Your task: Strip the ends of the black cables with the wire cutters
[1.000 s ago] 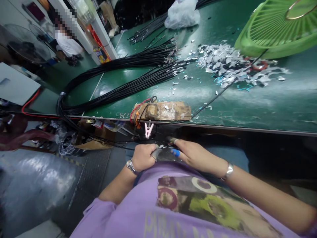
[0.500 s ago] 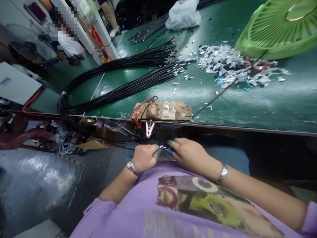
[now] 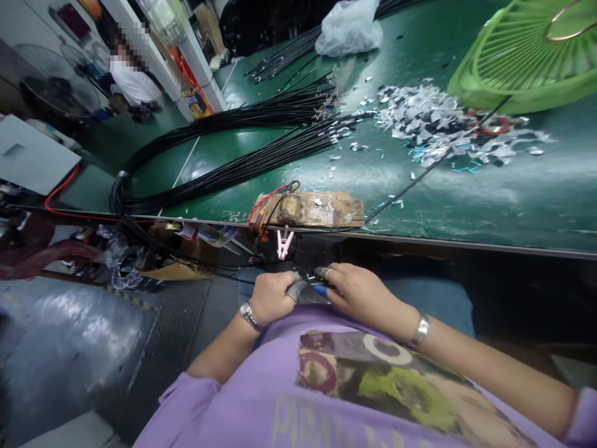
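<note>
My left hand [image 3: 275, 295], with grey tape on a finger, is closed on a thin black cable [image 3: 233, 275] that runs in from the left. Close beside it, in front of my body, my right hand [image 3: 357, 286] pinches at the cable's end; its fingertips wear grey and blue covers. A small white bit shows between the two hands, too small to name. Just beyond them, a pink clothespin [image 3: 284, 244] hangs at the bench edge below a worn wooden block [image 3: 326, 209]. Red and black wires with an orange piece [image 3: 262, 224] lie at the block's left end.
A long bundle of black cables [image 3: 224, 168] curves across the green bench [image 3: 513, 205]. Silvery scraps [image 3: 424, 118] are heaped near a green basket [image 3: 527, 62]. One cable [image 3: 420, 176] crosses the bench at right. A plastic bag [image 3: 347, 31] lies behind; another person [image 3: 133, 81] is far left.
My right hand has moved slightly away from my left, and the white bit between them shows more clearly. The whole view has shifted a little.
</note>
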`<state>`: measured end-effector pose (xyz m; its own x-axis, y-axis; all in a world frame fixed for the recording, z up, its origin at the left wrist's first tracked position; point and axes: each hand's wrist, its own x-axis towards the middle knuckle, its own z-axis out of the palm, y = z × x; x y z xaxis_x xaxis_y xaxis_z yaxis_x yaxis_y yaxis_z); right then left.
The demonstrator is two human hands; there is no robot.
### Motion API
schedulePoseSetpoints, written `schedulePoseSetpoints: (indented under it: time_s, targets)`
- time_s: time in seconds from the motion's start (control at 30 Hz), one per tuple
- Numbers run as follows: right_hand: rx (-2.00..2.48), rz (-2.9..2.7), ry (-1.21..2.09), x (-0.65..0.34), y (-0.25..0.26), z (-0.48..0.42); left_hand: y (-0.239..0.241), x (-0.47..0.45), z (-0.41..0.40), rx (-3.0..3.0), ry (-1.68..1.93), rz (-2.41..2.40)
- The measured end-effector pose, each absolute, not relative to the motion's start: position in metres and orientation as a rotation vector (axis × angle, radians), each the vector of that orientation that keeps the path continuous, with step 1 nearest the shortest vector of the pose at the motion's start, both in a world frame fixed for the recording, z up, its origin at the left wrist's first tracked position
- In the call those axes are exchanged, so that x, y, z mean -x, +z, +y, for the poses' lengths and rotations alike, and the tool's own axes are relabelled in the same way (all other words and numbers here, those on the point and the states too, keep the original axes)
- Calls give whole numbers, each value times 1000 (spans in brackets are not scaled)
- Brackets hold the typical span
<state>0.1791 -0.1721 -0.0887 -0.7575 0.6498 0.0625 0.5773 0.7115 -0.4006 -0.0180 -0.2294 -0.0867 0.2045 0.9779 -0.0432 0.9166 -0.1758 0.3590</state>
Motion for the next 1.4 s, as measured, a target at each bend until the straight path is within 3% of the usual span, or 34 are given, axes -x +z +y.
schedulePoseSetpoints:
  time_s: [0.77, 0.9, 1.13, 1.4]
  targets:
    - [896, -2710, 422, -179, -96, -174, -84, 17, -228, -2089, 317, 1786]
    - [852, -2773, 523, -180, -97, -175, -84, 17, -229, -2097, 374, 1836]
    - [875, -2554, 685, -193, -87, -170, -95, 16, -233, -2461, 400, 1944]
    - [1124, -2884, 637, -183, -71, -174, -99, 14, -233, -2769, 507, 1750]
